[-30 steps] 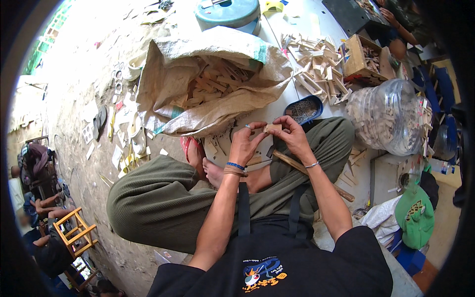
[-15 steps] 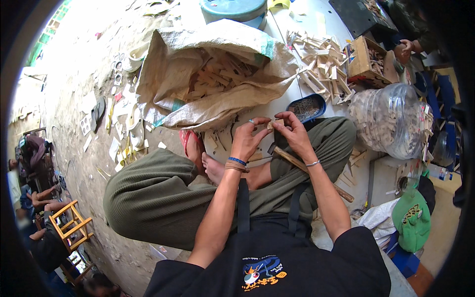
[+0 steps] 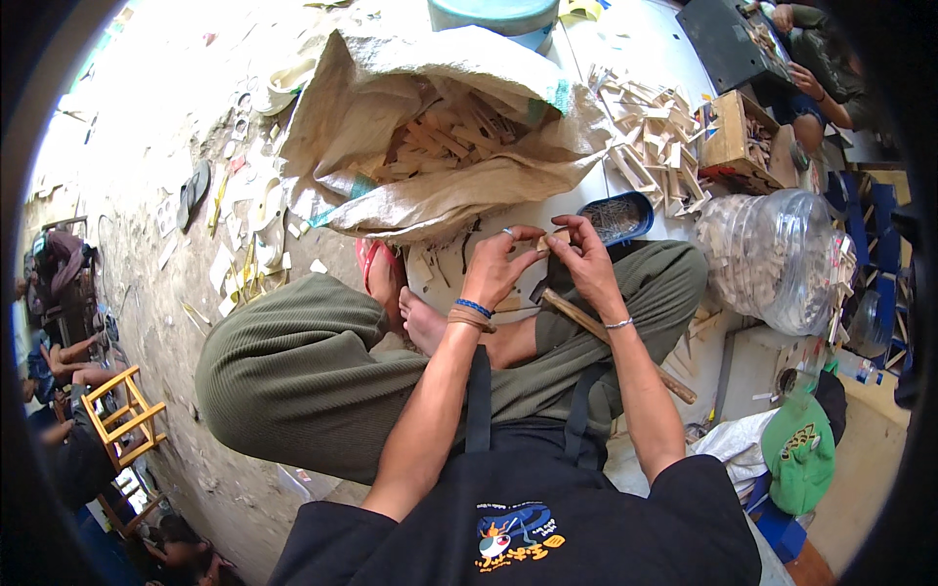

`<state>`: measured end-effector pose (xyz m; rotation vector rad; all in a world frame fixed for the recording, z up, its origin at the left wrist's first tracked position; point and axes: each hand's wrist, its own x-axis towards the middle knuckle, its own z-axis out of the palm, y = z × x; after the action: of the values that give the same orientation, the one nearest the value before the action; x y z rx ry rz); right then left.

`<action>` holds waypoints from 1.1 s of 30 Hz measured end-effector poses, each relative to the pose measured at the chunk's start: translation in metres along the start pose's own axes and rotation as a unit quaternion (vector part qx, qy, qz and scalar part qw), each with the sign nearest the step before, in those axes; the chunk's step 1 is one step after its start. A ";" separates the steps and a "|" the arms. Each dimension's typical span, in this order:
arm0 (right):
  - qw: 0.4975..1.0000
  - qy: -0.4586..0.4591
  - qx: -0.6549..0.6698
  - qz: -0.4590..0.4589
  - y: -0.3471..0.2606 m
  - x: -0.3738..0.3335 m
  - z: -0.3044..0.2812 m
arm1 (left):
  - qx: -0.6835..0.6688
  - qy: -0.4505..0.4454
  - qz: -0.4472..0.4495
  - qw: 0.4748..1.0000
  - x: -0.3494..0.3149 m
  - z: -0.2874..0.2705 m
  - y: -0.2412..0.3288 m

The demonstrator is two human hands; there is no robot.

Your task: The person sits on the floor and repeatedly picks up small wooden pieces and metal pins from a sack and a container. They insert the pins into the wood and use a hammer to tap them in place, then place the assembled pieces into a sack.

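Note:
Between my two hands is a small piece of wood (image 3: pixel 556 237), pinched by the fingertips of both. My left hand (image 3: pixel 496 266) is closed on its left side, thumb and forefinger curved toward it. From the right, my right hand (image 3: pixel 586 262) grips it with thumb and fingers. A hammer (image 3: pixel 576 313) with a wooden handle rests across my right leg, its dark head below the hands. Just beyond the right hand stands a blue tray (image 3: pixel 649 217) of nails. The open woven sack (image 3: pixel 342 122) ahead holds many wooden strips (image 3: pixel 445 137).
Loose wooden pieces (image 3: pixel 653 146) lie piled right of the sack, by a wooden box (image 3: pixel 718 156). A large clear plastic jar (image 3: pixel 782 254) of wood bits lies at the right. Another person's hand (image 3: pixel 806 83) is at a black container (image 3: pixel 718 44). A wooden stool (image 3: pixel 122 420) stands far left.
The view has shifted slightly, and more of the other person shows at upper right. Both my hands stay together on the small wood piece, which shows more clearly now.

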<state>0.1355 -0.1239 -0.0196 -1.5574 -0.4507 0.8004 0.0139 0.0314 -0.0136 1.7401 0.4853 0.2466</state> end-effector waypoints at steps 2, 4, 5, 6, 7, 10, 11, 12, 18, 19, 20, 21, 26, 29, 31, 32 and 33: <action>1.000 -0.009 0.002 0.007 -0.001 0.000 0.000 | -0.001 -0.003 -0.004 1.000 0.000 -0.001 0.000; 1.000 -0.010 -0.004 0.011 -0.003 0.000 0.002 | -0.002 -0.003 -0.008 1.000 0.000 -0.001 -0.001; 1.000 -0.007 -0.011 0.010 -0.004 0.001 0.003 | -0.002 -0.003 -0.010 1.000 0.000 -0.001 -0.001; 1.000 -0.005 -0.018 0.005 -0.005 0.001 0.004 | -0.001 -0.002 -0.006 1.000 0.001 -0.001 -0.002; 1.000 0.001 -0.018 0.010 -0.006 0.001 0.005 | 0.000 0.000 -0.002 1.000 0.002 -0.002 -0.002; 0.999 0.008 -0.025 0.019 -0.009 0.003 0.006 | -0.001 0.003 0.004 1.000 0.003 -0.003 -0.004; 0.999 0.006 -0.031 0.022 -0.010 0.002 0.005 | -0.002 0.003 0.005 1.000 0.004 -0.003 -0.004; 0.999 0.000 -0.035 0.014 -0.011 0.003 0.005 | -0.004 -0.008 -0.007 1.000 0.004 -0.004 -0.004; 0.999 0.003 -0.048 0.023 -0.011 0.004 0.006 | -0.010 -0.023 -0.034 0.999 0.003 -0.005 -0.006; 0.999 0.002 -0.050 0.015 -0.011 0.004 0.007 | -0.015 -0.023 -0.033 0.999 0.003 -0.006 -0.007; 0.998 0.005 -0.053 0.015 -0.012 0.004 0.007 | -0.016 -0.026 -0.039 0.999 0.003 -0.006 -0.007; 0.998 0.007 -0.055 0.013 -0.012 0.004 0.008 | -0.023 -0.023 -0.034 0.999 0.003 -0.007 -0.008; 0.996 0.010 -0.078 0.037 -0.018 0.005 0.007 | -0.019 -0.006 -0.024 1.000 0.003 -0.005 -0.003; 0.996 0.016 -0.073 0.049 -0.021 0.006 0.006 | -0.032 -0.011 -0.003 0.999 -0.001 -0.007 0.000; 0.996 0.019 -0.069 0.050 -0.022 0.006 0.006 | -0.044 -0.019 -0.024 0.999 0.000 -0.005 0.000; 0.996 0.019 -0.072 0.048 -0.023 0.006 0.006 | -0.050 -0.021 -0.028 0.998 0.001 -0.005 0.000; 0.996 0.020 -0.076 0.045 -0.023 0.006 0.006 | -0.056 -0.017 -0.035 0.998 0.002 -0.004 0.000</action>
<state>0.1387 -0.1117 0.0018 -1.7428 -0.4234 0.8167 0.0136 0.0354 -0.0133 1.6136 0.4972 0.1894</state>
